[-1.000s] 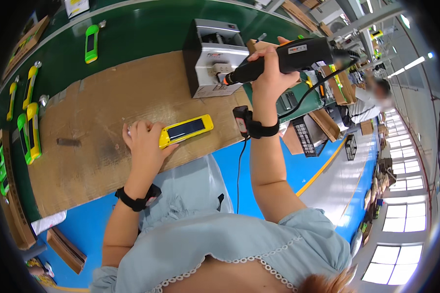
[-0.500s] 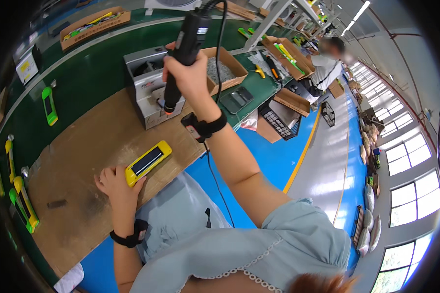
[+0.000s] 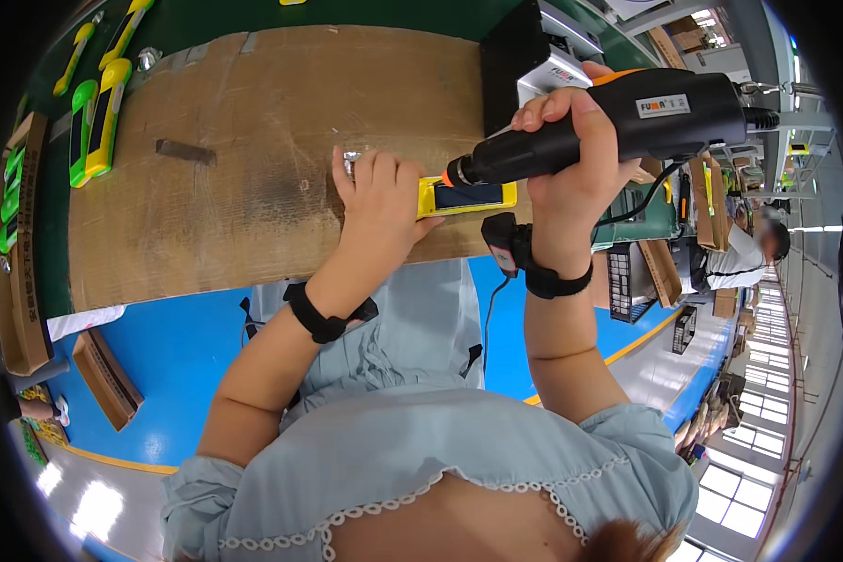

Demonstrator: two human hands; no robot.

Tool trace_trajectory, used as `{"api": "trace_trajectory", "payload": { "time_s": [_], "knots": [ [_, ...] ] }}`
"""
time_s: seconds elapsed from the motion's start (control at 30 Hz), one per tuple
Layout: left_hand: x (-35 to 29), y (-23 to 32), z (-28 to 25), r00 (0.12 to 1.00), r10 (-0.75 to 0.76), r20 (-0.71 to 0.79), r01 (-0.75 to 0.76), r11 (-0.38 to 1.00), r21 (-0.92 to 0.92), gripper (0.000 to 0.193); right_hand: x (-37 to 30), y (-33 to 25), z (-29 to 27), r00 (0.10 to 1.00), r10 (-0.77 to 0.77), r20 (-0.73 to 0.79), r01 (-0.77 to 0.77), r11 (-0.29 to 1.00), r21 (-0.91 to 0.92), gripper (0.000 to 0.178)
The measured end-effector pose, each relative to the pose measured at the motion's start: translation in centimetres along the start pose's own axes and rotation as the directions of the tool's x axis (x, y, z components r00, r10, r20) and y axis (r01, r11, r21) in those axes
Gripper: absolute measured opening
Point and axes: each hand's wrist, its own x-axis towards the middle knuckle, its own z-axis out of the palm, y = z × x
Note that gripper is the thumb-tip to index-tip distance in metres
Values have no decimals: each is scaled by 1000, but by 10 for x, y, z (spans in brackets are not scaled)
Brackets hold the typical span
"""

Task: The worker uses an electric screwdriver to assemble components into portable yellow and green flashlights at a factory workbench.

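My left hand (image 3: 377, 201) rests on the cardboard sheet (image 3: 262, 103) and grips the left end of a yellow handheld light (image 3: 509, 195) with a dark panel. The thumb lies along its near side. In my right hand (image 3: 581, 169) is a black electric screwdriver (image 3: 660, 126), fingers wrapped round its body. It slants down to the left, and its orange-ringed tip meets or hovers just over the light's left end; contact cannot be made out. A small shiny piece (image 3: 350, 161) shows beside my left fingers, partly hidden.
A black and silver boxy machine (image 3: 515, 75) stands beyond my right hand. A dark flat bar (image 3: 185, 152) lies on the cardboard. Yellow and green lights (image 3: 110, 117) lie at the left, near a long cardboard box (image 3: 28, 290). The screwdriver's cable (image 3: 651, 201) loops down at right.
My right hand has brought the screwdriver from beside the machine down to the yellow light. The light now lies more level, still in my left hand. My view has turned.
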Motion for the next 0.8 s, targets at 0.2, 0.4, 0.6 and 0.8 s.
{"api": "trace_trajectory", "payload": {
  "time_s": [0.2, 0.4, 0.6, 0.8],
  "knots": [
    [-1, -2, -1, 1000, 10, 25, -9, 999, -51, 55, -1, 2, 1, 1000, -13, 7, 13, 1000, 13, 31],
    [2, -3, 0, 1000, 13, 23, -12, 999, -49, 57, 2, 6, -1, 1000, -17, 12, 17, 999, 28, 31],
    [3, -3, 2, 1000, 6, 27, -5, 999, -54, 57, -1, 12, -3, 996, -10, 86, 24, 986, -162, 36],
    [9, -9, -1, 1000, 19, 24, -17, 996, -92, 55, 17, 21, -23, 891, -148, 429, 46, 970, 238, 37]
  ]
}}
